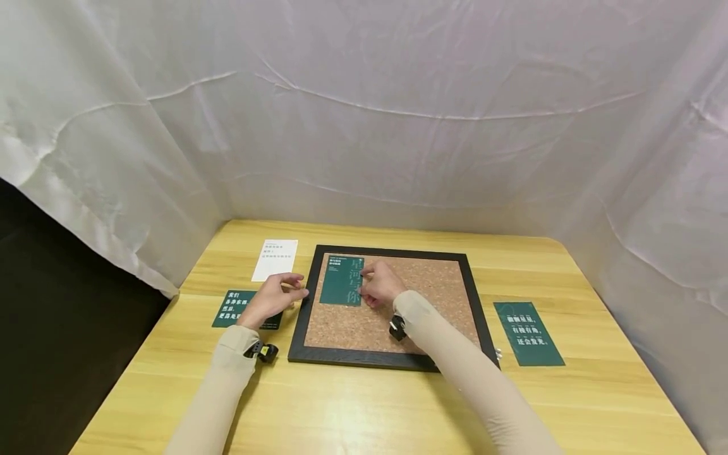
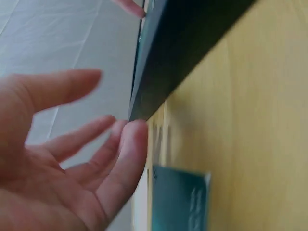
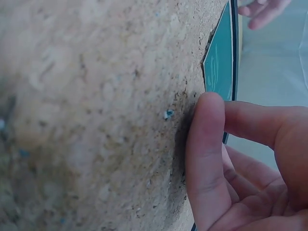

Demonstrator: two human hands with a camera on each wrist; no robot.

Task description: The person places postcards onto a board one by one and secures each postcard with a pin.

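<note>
A green card [image 1: 338,281] with white print lies on the upper left of a black-framed cork board [image 1: 421,316]. My right hand [image 1: 383,282] pinches the card's right edge between thumb and fingertips, also seen in the right wrist view, where the card [image 3: 220,62] reaches up from the fingertips. Just left of the board's frame is my left hand [image 1: 274,297], its fingers loosely bent and spread. In the left wrist view a fingertip is right at the dark frame [image 2: 163,57], and nothing is held. Under that hand lies a second green card [image 1: 227,309], partly covered.
A white card [image 1: 275,259] lies at the back left of the wooden table [image 1: 341,411]. Another green card [image 1: 529,333] is right of the board. Small white pieces [image 1: 498,354] sit by the frame's lower right corner. Pale cloth [image 1: 398,158] hangs behind.
</note>
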